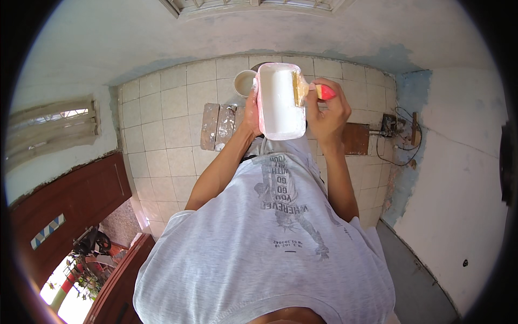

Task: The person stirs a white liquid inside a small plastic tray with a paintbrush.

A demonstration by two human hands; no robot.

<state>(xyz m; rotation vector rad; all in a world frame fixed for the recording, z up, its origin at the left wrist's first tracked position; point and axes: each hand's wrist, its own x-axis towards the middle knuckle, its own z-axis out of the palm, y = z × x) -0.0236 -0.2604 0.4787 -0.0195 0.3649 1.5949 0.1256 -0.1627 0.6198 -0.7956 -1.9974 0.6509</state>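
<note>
Shirt: a light grey T-shirt (259,254) with a dark print on the chest fills the near part of the view; both bare forearms reach out from it toward the far side.
Left hand: the left hand (251,110) grips the left edge of the paint tray, its fingers closed around the rim, thumb side hidden behind the tray.
Paint tray: a rectangular white tray (278,102) with a pinkish rim, full of white paint, is held above the floor in front of the chest, between the two hands.
Right hand: the right hand (326,110) is closed around the red handle of a paintbrush, fingers curled tight on it, just right of the tray.
Paintbrush: the paintbrush (312,90) has a red handle and pale bristles; the bristles rest on the tray's right rim at its far end.
Floor: pale square floor tiles (162,119) lie below the hands.
Boards: two paint-stained boards (217,127) lie on the tiles left of the tray.
Bucket: a round bucket (244,82) stands on the floor just far-left of the tray.
Door: a brown wooden door (70,200) stands open at the near left.
</note>
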